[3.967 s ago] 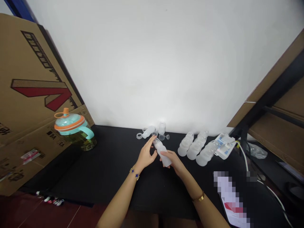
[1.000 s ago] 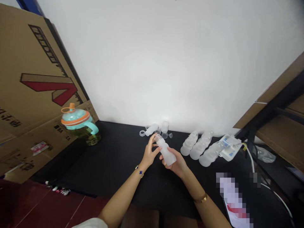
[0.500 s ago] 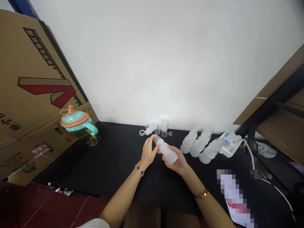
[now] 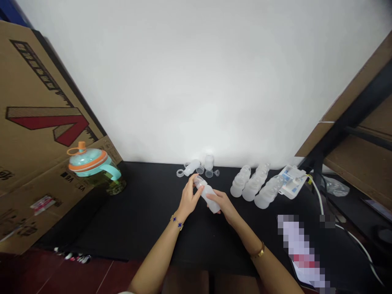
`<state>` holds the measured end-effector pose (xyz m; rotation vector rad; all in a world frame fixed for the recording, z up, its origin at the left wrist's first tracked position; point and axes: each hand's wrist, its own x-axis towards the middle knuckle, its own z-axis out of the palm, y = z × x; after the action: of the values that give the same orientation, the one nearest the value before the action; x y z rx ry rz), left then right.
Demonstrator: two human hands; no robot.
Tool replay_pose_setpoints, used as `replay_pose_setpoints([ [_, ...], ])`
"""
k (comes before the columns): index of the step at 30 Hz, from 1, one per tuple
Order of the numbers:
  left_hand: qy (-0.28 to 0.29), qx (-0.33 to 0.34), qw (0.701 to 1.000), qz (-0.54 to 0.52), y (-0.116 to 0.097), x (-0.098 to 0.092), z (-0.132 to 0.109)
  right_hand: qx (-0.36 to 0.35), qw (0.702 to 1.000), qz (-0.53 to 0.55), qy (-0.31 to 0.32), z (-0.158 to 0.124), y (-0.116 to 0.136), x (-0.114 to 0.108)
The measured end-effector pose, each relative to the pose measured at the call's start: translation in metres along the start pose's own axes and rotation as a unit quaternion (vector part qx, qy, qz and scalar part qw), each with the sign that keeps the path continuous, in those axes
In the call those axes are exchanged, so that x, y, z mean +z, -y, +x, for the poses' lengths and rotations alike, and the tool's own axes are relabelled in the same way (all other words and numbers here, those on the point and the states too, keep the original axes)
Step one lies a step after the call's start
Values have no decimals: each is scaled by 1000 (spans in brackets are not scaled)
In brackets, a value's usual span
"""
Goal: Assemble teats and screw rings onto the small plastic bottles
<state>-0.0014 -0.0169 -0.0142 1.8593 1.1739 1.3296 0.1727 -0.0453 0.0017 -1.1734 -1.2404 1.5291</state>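
Observation:
Tilted above the black table, a frosted white baby bottle with a clear cap sits between both hands. My left hand is closed around the cap end, its thumb on the neck. My right hand grips the body near the base, fingers across its top side; part of the body is hidden behind them. Just beyond lie loose bottle parts: a frosted bottle body, a clear ring, another body and a small clear nipple-like piece.
Three capped bottles are lined up at the right, beside a white box-like item with a cable. A phone lies at the front right. A large teal-lidded jug stands left, by a cardboard box. A white wall closes the back.
My right hand has shifted its hold, its fingers now lying over the bottle's body instead of supporting it from below. My left hand stays at the cap end. The view has shifted slightly.

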Motion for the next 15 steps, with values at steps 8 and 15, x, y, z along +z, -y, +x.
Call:
replay_pose_setpoints([
  [8, 8, 19, 1000, 21, 2, -3, -2, -4, 999, -32, 6, -2, 0, -1],
  [15, -7, -6, 998, -63, -2, 5, -2, -148, 967, -191, -78, -4, -1, 1],
])
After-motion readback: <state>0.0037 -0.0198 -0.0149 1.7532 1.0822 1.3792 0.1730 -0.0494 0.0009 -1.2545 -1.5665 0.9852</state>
